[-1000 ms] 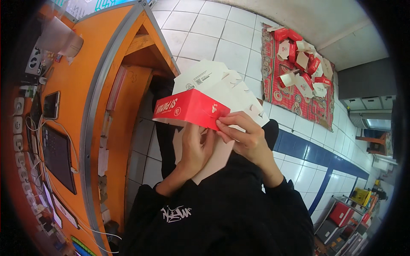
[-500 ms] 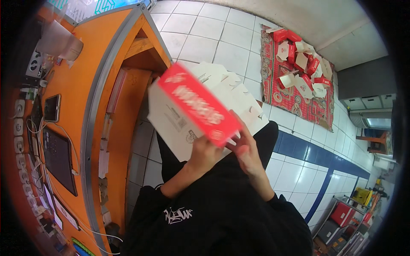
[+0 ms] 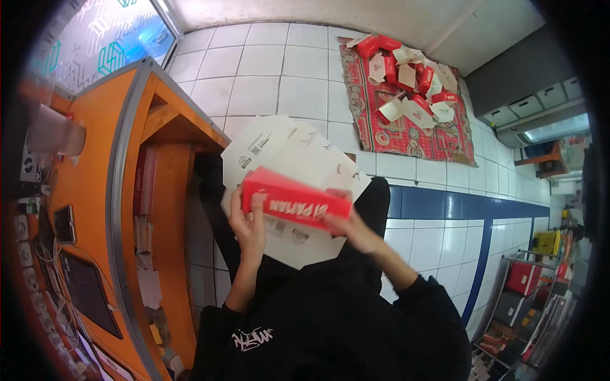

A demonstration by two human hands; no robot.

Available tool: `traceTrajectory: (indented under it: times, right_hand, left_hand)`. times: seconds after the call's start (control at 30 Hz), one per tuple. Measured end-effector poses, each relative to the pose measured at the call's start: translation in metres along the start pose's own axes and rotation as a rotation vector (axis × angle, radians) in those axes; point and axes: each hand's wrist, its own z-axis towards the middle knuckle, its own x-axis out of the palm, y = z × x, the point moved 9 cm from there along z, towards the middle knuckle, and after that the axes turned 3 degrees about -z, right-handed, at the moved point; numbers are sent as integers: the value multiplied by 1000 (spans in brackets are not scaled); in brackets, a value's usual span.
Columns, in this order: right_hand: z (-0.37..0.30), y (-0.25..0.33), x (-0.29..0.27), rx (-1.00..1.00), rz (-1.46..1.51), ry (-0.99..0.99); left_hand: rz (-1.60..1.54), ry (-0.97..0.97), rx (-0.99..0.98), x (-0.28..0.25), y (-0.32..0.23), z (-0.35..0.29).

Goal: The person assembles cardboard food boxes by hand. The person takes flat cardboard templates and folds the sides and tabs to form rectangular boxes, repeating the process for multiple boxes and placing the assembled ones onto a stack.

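Note:
Between my two hands is a red and white folding carton (image 3: 295, 198), its long red panel with white lettering facing up. My left hand (image 3: 246, 221) grips the left end, thumb on the red face. At the other end my right hand (image 3: 351, 230), smeared by motion, has its fingers on the carton's right corner. Underneath, flat white carton blanks (image 3: 279, 143) with printed marks lie fanned across my lap.
On the left stands an orange desk (image 3: 117, 165) with open shelves, carrying a phone (image 3: 64, 223), a tablet (image 3: 90, 289) and cables. Several red and white cartons (image 3: 413, 79) are heaped on a red patterned mat (image 3: 375, 136). A metal rack (image 3: 508, 305) is at the right.
The carton has come lower and turned from a steep slant to nearly level. My left hand has shifted to its left end, my right hand to its right end. The view has swung right.

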Motion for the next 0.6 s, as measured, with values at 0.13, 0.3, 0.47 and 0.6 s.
traceTrajectory:
  times: [0.13, 0.3, 0.47, 0.6]
  right_hand:
    - [13, 19, -164, -149, 130, -372]
    - [12, 24, -344, -511, -418, -1331]
    - [139, -45, -164, -547, -734, -802]
    - [160, -49, -91, -103, -1299, -720]
  left_hand:
    - [-74, 109, 6, 20, 9, -2]
    - [-154, 55, -82, 6, 24, 3]
    - [-192, 11, -164, -9, 43, -6]
    - [-213, 37, -186, -14, 41, -12]
